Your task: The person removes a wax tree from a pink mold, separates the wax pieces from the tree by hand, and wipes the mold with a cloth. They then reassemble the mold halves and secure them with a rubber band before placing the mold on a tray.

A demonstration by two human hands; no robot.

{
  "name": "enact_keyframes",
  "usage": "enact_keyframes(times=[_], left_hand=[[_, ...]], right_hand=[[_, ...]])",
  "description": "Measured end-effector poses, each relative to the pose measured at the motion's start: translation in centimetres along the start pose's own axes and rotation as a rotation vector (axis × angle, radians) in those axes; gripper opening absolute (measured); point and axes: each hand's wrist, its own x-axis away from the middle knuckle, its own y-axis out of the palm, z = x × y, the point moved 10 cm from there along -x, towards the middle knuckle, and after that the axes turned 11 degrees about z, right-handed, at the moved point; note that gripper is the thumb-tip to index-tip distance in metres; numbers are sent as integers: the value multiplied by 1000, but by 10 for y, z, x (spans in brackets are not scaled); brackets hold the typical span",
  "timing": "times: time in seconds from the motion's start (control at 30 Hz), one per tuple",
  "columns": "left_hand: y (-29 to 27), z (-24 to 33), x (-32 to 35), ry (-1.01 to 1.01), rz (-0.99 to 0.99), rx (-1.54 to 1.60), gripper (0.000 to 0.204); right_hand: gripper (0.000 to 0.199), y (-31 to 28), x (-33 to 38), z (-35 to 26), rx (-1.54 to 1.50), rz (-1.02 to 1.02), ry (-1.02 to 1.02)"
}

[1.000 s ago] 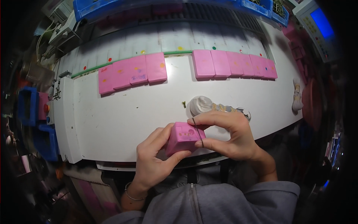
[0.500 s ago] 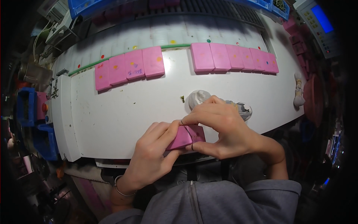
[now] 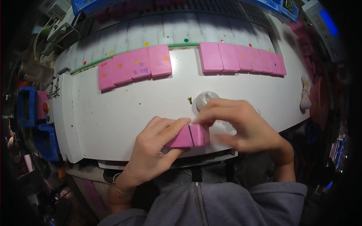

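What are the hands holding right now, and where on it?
Both hands hold a pink block: left hand at its left end, right hand at its right end.

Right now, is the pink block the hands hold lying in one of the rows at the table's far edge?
No, both hands hold the pink block at the near edge.

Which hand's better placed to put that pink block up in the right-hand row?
Right, probably. The right hand already pinches the pink block from the side nearer the right row of pink blocks; the left hand grips its far end and would have to cross over.
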Motion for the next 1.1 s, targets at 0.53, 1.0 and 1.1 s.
enact_keyframes(times=[0.53,1.0,1.1], left_hand=[[-21,-65,-1,-520,-318,535,51],[-351,-240,-90,-674,812,-791,49],[-355,-254,-100,-639,886,-796,50]], right_hand=[[55,17,-25,-12,-146,301,-212],[31,16,-32,12,66,346,-178],[28,18,-30,18,90,324,-132]])
